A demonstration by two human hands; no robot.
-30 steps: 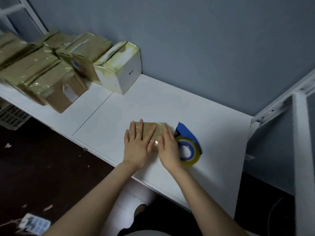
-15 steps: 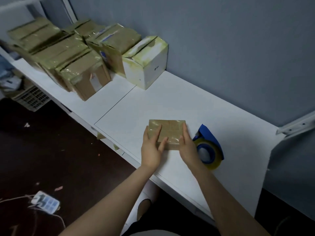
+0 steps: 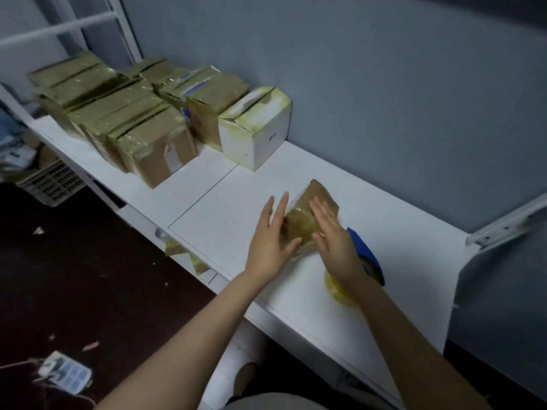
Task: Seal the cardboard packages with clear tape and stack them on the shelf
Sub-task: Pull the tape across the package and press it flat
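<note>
A small flat cardboard package (image 3: 318, 194) wrapped in clear tape is tilted up off the white shelf (image 3: 225, 202), held between both palms. My left hand (image 3: 270, 241) presses its left side with straight fingers and the thumb under the near edge. My right hand (image 3: 333, 235) lies flat against its right face, fingers straight. A tape dispenser (image 3: 365, 255) with a blue handle and a yellowish clear roll lies on the shelf just right of my right hand, partly hidden by the wrist.
Several taped cardboard boxes (image 3: 154, 143) and a white taped box (image 3: 257, 128) stand in rows at the shelf's left end against the grey wall. A white metal bracket (image 3: 503, 226) juts out at right. A plastic crate (image 3: 50, 184) and a power strip (image 3: 65, 372) lie on the dark floor.
The package lay flat on the shelf under my hands; now both hands have tipped it up and turned it, and the camera has swung left.
</note>
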